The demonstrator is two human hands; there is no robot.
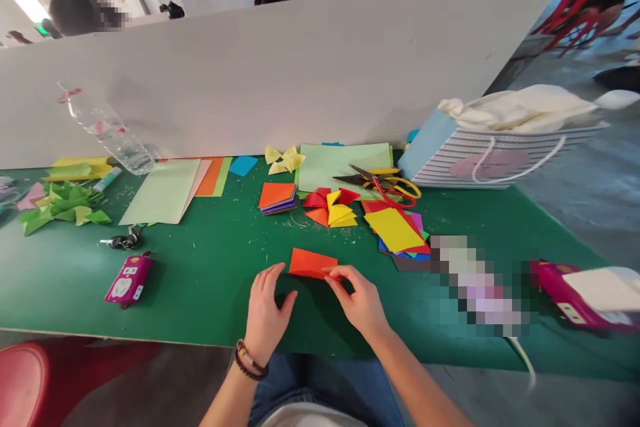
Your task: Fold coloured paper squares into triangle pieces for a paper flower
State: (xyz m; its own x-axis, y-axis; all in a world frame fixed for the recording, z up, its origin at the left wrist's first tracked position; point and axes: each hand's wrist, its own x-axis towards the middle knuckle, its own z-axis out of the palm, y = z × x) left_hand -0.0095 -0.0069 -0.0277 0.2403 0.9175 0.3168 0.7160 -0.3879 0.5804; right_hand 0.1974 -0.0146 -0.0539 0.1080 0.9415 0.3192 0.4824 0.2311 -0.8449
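1. A thin rectangular orange paper sheet (313, 263) is lying flat on the green desk (200, 280). It is likely very light and easily creased, so its edges seem the best place to take hold.
2. The right hand (356, 301) is reaching in from the sheet's right, with its fingertips touching that edge. I cannot tell whether it is pinching.
3. The left hand (267, 312) is resting open and relaxed just beside the sheet's left edge, grasping nothing.
4. Folded red-and-yellow paper pieces (330, 208) are lying beyond the sheet.
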